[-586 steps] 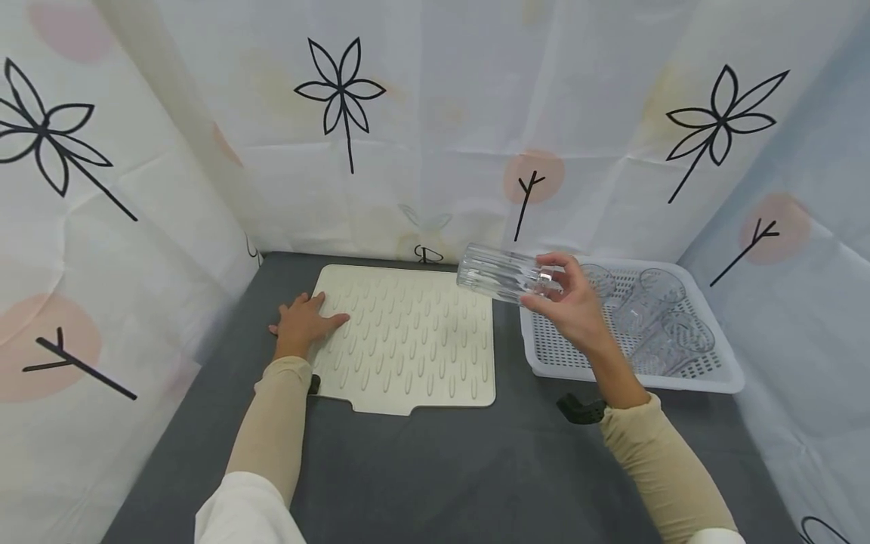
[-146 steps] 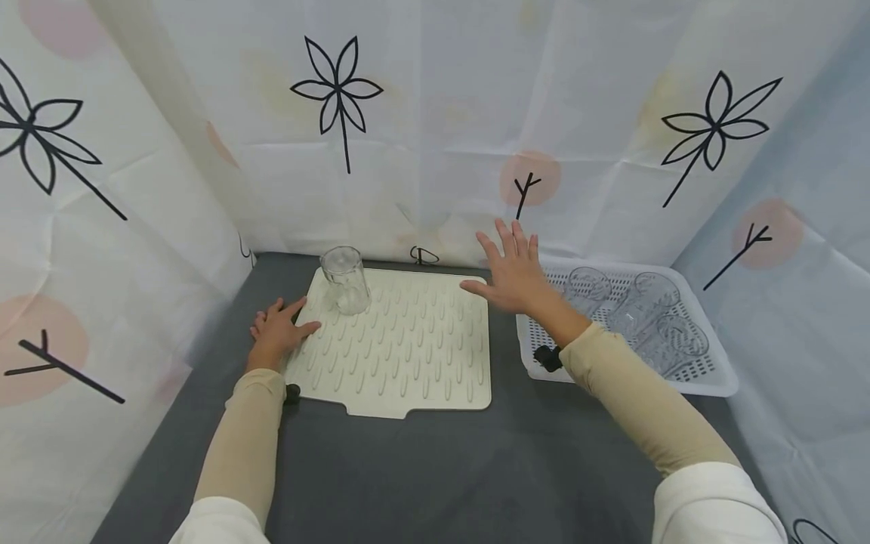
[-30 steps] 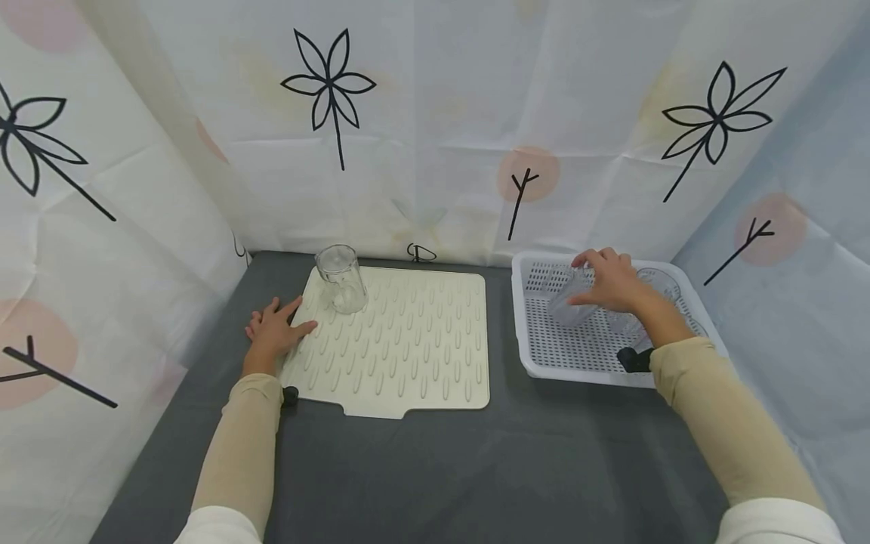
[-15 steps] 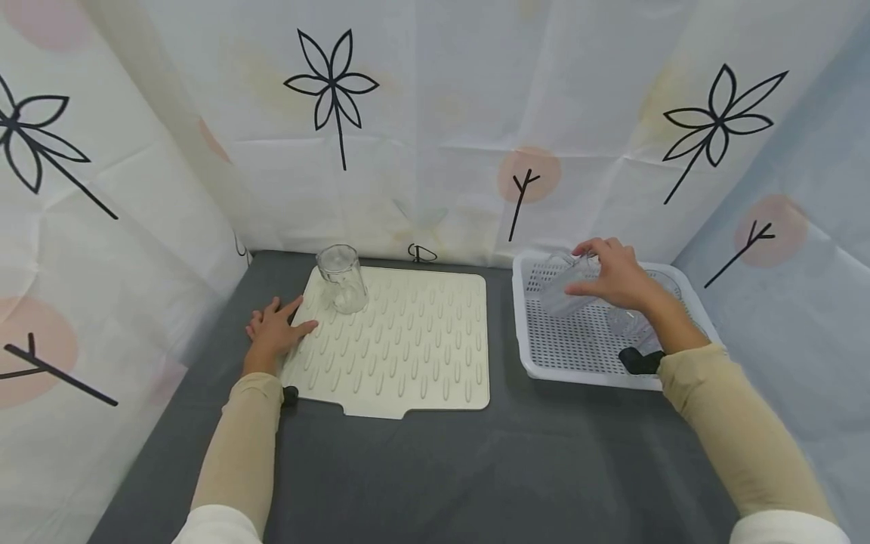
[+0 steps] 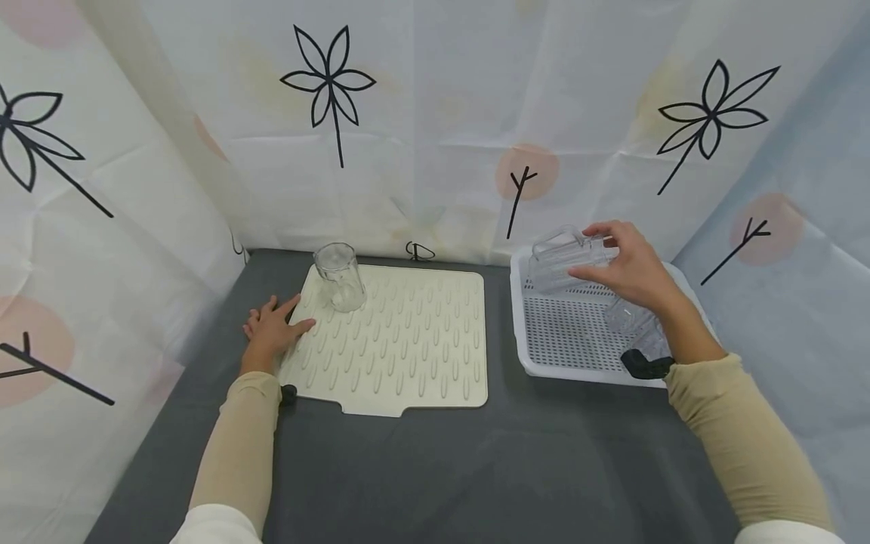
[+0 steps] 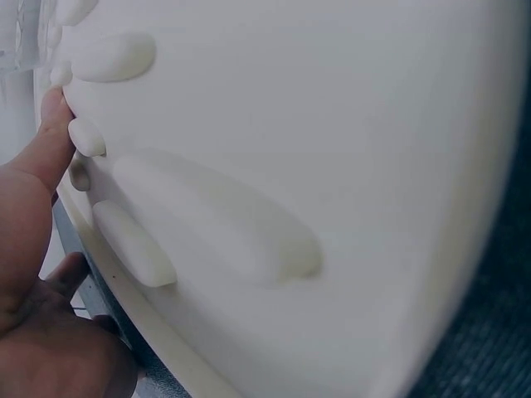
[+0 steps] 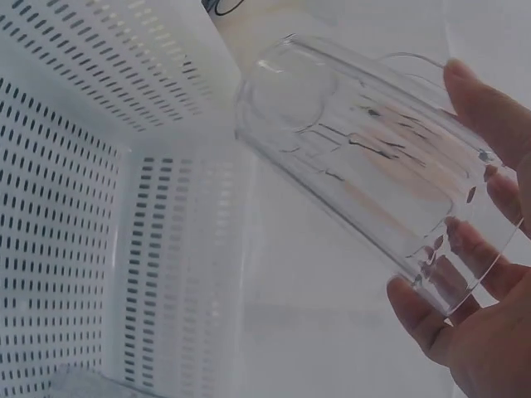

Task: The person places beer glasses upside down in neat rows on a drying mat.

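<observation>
My right hand (image 5: pixel 628 264) grips one end of a clear glass mug (image 5: pixel 567 261), fingers and thumb around it, and holds it tilted above the back of the white basket (image 5: pixel 523 332). The mug's handle faces up and away in the head view. In the right wrist view the same ribbed mug (image 7: pixel 357 157) slants past the basket wall. My left hand (image 5: pixel 269 332) rests at the left edge of the cream draining mat (image 5: pixel 408 340), fingers spread and thumb over the bumps. Another glass mug (image 5: pixel 342 279) stands upright at the mat's back left corner.
More glassware (image 5: pixel 628 316) lies in the basket, partly hidden behind my right wrist. Mat and basket sit side by side on the dark tabletop (image 5: pixel 435 468), a strip of it between them. Patterned fabric (image 5: pixel 435 113) hangs close behind and at both sides.
The mug first carried in my right hand now stands on the mat. That hand went back to the basket and has lifted a second mug upward. My left hand stays at the mat's edge.
</observation>
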`<state>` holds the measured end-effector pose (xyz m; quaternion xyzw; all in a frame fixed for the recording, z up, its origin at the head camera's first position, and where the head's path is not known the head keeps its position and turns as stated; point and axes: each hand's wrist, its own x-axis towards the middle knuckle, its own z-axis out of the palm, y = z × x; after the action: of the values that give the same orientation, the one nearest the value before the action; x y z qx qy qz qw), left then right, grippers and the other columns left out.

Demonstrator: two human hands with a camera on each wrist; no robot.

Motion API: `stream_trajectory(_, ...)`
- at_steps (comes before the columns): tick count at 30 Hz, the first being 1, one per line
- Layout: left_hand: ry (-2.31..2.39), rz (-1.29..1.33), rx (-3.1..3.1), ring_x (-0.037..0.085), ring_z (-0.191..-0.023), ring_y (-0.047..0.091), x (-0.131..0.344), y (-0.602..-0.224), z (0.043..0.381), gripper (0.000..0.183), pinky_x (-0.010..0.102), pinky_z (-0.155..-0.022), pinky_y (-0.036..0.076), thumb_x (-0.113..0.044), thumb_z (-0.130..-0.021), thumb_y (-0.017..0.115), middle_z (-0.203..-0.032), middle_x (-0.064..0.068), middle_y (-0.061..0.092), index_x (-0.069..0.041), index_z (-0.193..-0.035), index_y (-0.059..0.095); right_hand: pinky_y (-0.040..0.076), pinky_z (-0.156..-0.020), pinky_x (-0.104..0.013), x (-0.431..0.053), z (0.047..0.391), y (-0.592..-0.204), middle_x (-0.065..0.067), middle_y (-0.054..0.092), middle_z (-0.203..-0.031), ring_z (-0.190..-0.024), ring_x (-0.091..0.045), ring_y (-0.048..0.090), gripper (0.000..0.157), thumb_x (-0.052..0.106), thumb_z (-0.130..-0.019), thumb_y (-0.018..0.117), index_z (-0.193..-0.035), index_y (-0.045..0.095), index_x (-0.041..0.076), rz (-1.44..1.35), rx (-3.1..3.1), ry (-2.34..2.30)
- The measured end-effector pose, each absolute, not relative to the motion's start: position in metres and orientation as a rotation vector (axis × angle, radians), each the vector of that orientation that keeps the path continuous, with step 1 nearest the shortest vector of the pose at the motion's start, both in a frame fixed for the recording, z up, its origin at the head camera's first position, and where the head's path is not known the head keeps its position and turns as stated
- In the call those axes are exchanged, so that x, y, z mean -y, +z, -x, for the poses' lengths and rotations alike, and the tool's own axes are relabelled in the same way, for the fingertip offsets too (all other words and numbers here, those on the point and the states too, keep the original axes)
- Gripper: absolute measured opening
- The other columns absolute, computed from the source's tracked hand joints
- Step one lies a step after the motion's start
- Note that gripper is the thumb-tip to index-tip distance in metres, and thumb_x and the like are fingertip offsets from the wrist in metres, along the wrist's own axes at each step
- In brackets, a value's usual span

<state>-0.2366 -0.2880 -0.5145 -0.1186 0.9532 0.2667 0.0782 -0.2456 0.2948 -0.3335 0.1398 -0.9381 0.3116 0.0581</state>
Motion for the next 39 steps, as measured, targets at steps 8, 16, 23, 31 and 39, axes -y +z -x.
stream_trajectory(8, 0.806, 0.339, -2.863, 0.057, -0.141, -0.012, 0.293, -0.519, 0.240, 0.077, 0.073, -0.109, -0.006, -0.049, -0.091, 0.059, -0.159, 0.025, -0.004, -0.024, -0.154, 0.022, 0.042, -0.089, -0.040, -0.284, 0.234, -0.341, -0.011, 0.045, -0.137, -0.120, -0.031, 0.045, 0.068, 0.032, -0.079, 0.079, -0.135, 0.046, 0.010, -0.354, 2.703, 1.065)
stream_trajectory(16, 0.819, 0.322, -2.862, 0.058, -0.140, -0.012, 0.291, -0.513, 0.236, 0.077, 0.074, -0.108, -0.007, -0.047, -0.092, 0.059, -0.159, 0.027, -0.004, -0.022, -0.154, 0.022, 0.044, -0.078, -0.018, -0.269, 0.231, -0.345, -0.007, 0.043, -0.136, -0.115, -0.027, 0.048, 0.068, 0.036, -0.081, 0.076, -0.137, 0.043, 0.016, -0.307, 2.671, 1.202)
stream_trajectory(23, 0.828, 0.304, -2.843, 0.059, -0.140, -0.014, 0.294, -0.517, 0.239, 0.077, 0.075, -0.107, -0.008, -0.048, -0.092, 0.057, -0.159, 0.027, -0.008, -0.023, -0.154, 0.019, 0.052, -0.068, -0.013, -0.250, 0.234, -0.356, -0.009, 0.049, -0.126, -0.097, -0.017, 0.056, 0.066, 0.028, -0.082, 0.076, -0.138, 0.041, 0.019, -0.338, 2.586, 1.380)
stream_trajectory(31, 0.823, 0.323, -2.847, 0.058, -0.141, -0.013, 0.293, -0.516, 0.239, 0.077, 0.074, -0.108, -0.008, -0.049, -0.092, 0.058, -0.159, 0.027, -0.006, -0.023, -0.154, 0.020, 0.053, -0.068, -0.016, -0.218, 0.229, -0.351, -0.016, 0.049, -0.126, -0.095, -0.015, 0.056, 0.065, 0.014, -0.083, 0.075, -0.137, 0.040, 0.009, -0.370, 2.504, 1.604)
stream_trajectory(39, 0.799, 0.331, -2.859, 0.058, -0.141, -0.012, 0.293, -0.513, 0.238, 0.076, 0.074, -0.108, -0.006, -0.049, -0.092, 0.057, -0.159, 0.027, -0.005, -0.023, -0.154, 0.021, 0.047, -0.084, -0.017, -0.202, 0.245, -0.378, -0.004, 0.046, -0.140, -0.121, -0.018, 0.048, 0.065, 0.022, -0.082, 0.077, -0.137, 0.042, 0.015, -0.348, 2.428, 1.627)
